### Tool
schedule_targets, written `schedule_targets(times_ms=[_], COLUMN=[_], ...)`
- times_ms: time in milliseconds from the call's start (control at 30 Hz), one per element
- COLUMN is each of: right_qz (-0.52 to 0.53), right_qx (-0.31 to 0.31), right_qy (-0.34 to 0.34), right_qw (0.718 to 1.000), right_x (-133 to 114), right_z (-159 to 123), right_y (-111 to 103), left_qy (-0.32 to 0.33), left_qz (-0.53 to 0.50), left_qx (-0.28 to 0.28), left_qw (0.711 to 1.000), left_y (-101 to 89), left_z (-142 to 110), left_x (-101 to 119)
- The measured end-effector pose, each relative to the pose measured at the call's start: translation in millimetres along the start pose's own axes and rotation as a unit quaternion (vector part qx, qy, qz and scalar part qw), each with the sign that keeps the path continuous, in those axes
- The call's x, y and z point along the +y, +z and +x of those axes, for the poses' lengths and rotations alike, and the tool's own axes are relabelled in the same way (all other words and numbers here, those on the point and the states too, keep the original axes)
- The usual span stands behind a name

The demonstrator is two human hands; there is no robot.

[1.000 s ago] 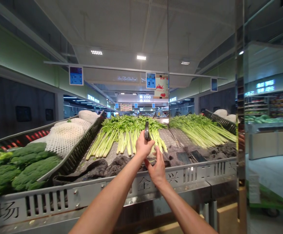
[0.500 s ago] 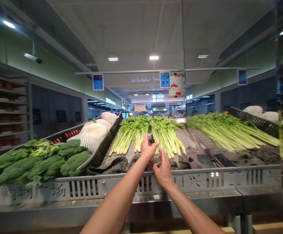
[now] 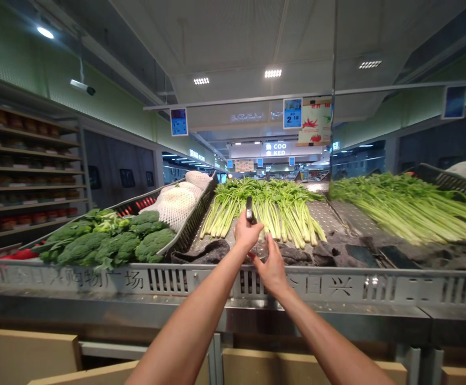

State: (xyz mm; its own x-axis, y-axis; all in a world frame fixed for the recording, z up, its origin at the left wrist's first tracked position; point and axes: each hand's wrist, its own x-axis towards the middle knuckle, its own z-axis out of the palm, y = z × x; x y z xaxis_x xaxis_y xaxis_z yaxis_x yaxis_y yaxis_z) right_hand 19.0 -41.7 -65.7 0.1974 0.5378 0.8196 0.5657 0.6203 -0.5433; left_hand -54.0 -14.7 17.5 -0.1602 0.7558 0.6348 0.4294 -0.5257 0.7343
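My left hand [image 3: 247,232] is closed round a small black object [image 3: 249,209] with a shiny face, which sticks up above the fist. Its lower part is hidden, so I cannot make out its kind. Just below and to the right, my right hand [image 3: 273,267] has its fingers stretched upward and its thumb apart. Something clear may lie between the two hands, but it is too indistinct to tell. Beyond them, green celery [image 3: 265,206] lies in a spread row on a dimpled metal shelf. Both hands are above the shelf's front edge, apart from the celery.
Broccoli [image 3: 112,240] and net-wrapped produce [image 3: 178,200] fill the left side beside a black crate wall [image 3: 195,216]. Dark cloth [image 3: 206,251] lies behind the grey slatted front rail [image 3: 168,279]. A mirror [image 3: 393,214] on the right reflects the celery. Price signs [image 3: 292,113] hang overhead.
The view has tilted downward and turned slightly left, showing more of the rail and the panels below. Both hands keep nearly the same pose, with the left still gripping the black object.
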Motion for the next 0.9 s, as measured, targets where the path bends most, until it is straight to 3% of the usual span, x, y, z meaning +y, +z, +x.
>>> schedule_targets(times_ms=[233,367,467,600,900], right_qz=[0.036,0.055,0.047,0.037,0.05], right_qx=[0.003,-0.006,-0.009,-0.016,0.0], right_qy=[-0.014,-0.016,-0.031,-0.042,-0.043], right_qw=[0.999,0.998,0.998,0.998,0.998], right_x=[-23,-28,-27,-28,-51], right_z=[8,-1,-8,-9,18], right_y=[16,33,44,52,49], left_qy=[0.04,0.015,-0.014,-0.006,0.049], left_qz=[0.055,0.07,0.032,-0.013,-0.024], left_qx=[0.023,0.041,0.065,0.073,0.065], left_qw=[0.997,0.997,0.997,0.997,0.996], left_y=[-29.0,-41.8,-47.5,-55.2,-67.4], left_z=[10,9,7,8,32], left_x=[12,-4,-21,-31,-6])
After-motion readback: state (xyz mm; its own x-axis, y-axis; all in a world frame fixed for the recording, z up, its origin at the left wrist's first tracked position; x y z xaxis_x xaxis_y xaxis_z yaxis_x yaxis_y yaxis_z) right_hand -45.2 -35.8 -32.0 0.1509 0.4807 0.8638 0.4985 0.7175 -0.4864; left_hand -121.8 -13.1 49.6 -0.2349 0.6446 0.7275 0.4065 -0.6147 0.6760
